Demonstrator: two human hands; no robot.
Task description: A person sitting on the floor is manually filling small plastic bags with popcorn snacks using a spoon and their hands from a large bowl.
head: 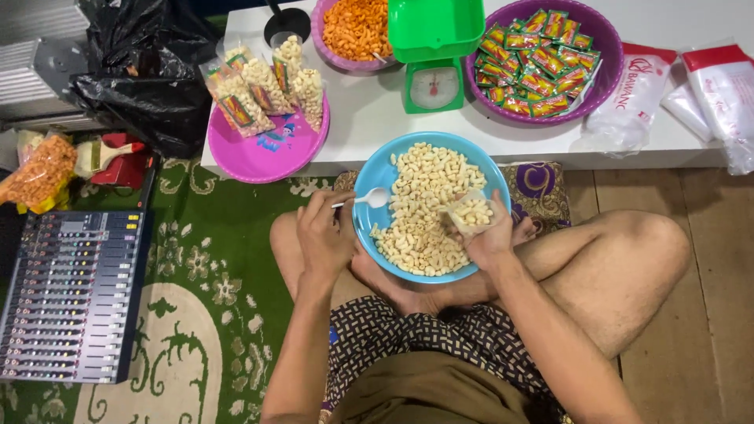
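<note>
At the far left an audio mixing board (72, 294) lies on the green patterned rug (212, 314), with a pink plate (267, 145) of filled snack packets (267, 82) on the corner of the low white table (369, 126) above it. The left hand (323, 235) is closed around the handle of a white plastic spoon (367, 199), whose bowl hangs over the near-left rim of the blue bowl (369, 177) resting in the person's lap. That bowl is heaped with pale puffed snacks (424, 204). Just right of the heap, the right hand (488, 234) is clamped on a small clear bag (470, 212), partly filled and held above the bowl's right side. To scoop well, I judge the spoon should come in low and level, and the bag mouth should be kept wide and over the bowl so any spill drops back in. Beyond, on the table, stand a green kitchen scale (433, 55), a bowl of orange snacks (355, 30), and a purple bowl (609, 74) of small seasoning sachets (538, 63), with packs of empty plastic bags (707, 86) at the far right
</note>
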